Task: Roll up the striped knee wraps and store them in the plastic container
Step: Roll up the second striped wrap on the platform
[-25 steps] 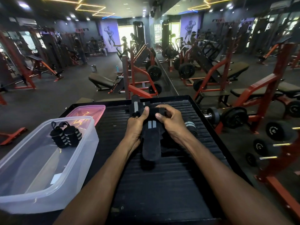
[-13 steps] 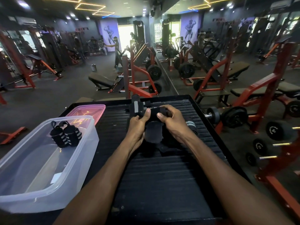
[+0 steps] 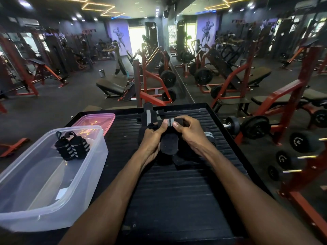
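Left hand point(image 3: 152, 138) and right hand point(image 3: 190, 132) both grip a soft black grey-striped knee wrap point(image 3: 169, 137); it looks light and floppy, best pinched at the roll.

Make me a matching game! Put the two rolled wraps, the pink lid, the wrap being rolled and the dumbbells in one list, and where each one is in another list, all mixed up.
1. two rolled wraps
2. pink lid
3. wrap being rolled
4. dumbbells

A. gripped in both hands
B. behind the clear box
C. inside the clear box
D. right of the black table

Pairs: 1-C, 2-B, 3-A, 4-D
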`<state>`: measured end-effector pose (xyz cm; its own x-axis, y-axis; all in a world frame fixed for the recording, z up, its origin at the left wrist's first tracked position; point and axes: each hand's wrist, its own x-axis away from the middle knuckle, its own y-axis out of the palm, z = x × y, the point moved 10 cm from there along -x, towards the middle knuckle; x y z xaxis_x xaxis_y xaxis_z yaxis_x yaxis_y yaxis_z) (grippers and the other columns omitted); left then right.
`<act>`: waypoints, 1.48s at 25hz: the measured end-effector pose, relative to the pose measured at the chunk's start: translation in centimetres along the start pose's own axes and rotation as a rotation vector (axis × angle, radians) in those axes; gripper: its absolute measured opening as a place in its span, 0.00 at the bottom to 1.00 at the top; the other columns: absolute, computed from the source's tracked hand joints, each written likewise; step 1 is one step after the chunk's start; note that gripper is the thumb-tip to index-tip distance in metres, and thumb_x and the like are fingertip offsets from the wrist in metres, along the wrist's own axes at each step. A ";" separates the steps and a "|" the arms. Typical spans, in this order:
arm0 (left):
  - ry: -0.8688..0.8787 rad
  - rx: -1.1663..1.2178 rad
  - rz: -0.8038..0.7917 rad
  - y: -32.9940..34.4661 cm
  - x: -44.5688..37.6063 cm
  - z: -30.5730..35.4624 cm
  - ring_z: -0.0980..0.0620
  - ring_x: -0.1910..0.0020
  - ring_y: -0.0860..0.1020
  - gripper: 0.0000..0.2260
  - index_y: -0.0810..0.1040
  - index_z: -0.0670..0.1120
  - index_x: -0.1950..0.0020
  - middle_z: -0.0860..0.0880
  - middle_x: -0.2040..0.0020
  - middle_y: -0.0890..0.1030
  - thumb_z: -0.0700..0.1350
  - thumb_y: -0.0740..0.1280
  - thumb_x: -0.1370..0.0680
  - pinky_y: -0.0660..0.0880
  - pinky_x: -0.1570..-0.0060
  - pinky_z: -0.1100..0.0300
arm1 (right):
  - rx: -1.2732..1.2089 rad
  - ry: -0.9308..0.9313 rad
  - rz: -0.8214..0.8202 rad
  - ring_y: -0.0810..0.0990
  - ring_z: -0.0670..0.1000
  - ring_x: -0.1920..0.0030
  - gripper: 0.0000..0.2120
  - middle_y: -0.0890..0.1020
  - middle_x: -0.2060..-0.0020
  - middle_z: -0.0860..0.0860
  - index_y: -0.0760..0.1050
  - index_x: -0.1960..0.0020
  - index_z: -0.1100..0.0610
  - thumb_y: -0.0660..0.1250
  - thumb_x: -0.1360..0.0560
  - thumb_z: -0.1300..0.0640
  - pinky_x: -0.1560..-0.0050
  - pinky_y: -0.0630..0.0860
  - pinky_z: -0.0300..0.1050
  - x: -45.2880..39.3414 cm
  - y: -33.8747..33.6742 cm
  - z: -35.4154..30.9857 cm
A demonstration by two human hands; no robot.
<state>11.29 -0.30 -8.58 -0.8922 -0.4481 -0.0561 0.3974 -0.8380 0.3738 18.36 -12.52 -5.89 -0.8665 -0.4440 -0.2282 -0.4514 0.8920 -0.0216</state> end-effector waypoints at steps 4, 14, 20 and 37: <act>0.057 -0.060 0.059 -0.9 -0.2 0.2 0.42 0.43 0.82 0.06 0.83 0.42 0.47 0.41 0.48 0.85 0.38 0.70 0.23 0.77 0.37 0.46 | -0.046 0.072 -0.034 0.80 0.46 0.60 0.05 0.83 0.58 0.51 0.79 0.51 0.55 0.70 0.24 0.64 0.65 0.75 0.36 0.0 0.8 0.4; -0.025 -0.035 0.038 -0.4 0.2 -0.1 0.45 0.44 0.83 0.13 0.79 0.43 0.39 0.42 0.45 0.85 0.41 0.72 0.23 0.81 0.45 0.48 | 0.023 0.006 -0.038 0.79 0.38 0.67 0.01 0.82 0.63 0.45 0.80 0.51 0.56 0.71 0.22 0.60 0.65 0.74 0.35 0.0 -0.1 -0.5; -0.052 -0.036 0.087 -1.1 0.1 -0.3 0.44 0.46 0.83 0.11 0.80 0.41 0.40 0.41 0.46 0.85 0.39 0.71 0.23 0.82 0.49 0.47 | -0.012 -0.016 -0.073 0.79 0.38 0.64 0.10 0.80 0.62 0.45 0.78 0.50 0.54 0.70 0.24 0.68 0.65 0.73 0.32 0.3 0.2 -0.9; 0.088 -0.245 0.101 -1.7 -0.1 1.4 0.42 0.45 0.82 0.13 0.82 0.49 0.48 0.42 0.47 0.83 0.34 0.74 0.28 0.80 0.43 0.46 | -0.152 0.128 -0.052 0.82 0.55 0.53 0.03 0.84 0.55 0.54 0.83 0.51 0.54 0.72 0.24 0.60 0.50 0.78 0.55 -0.3 0.4 1.3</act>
<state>10.41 1.65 -7.89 -0.8275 -0.5497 -0.1145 0.5331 -0.8332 0.1473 18.70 -11.90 -7.14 -0.8567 -0.5052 -0.1045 -0.5151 0.8488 0.1195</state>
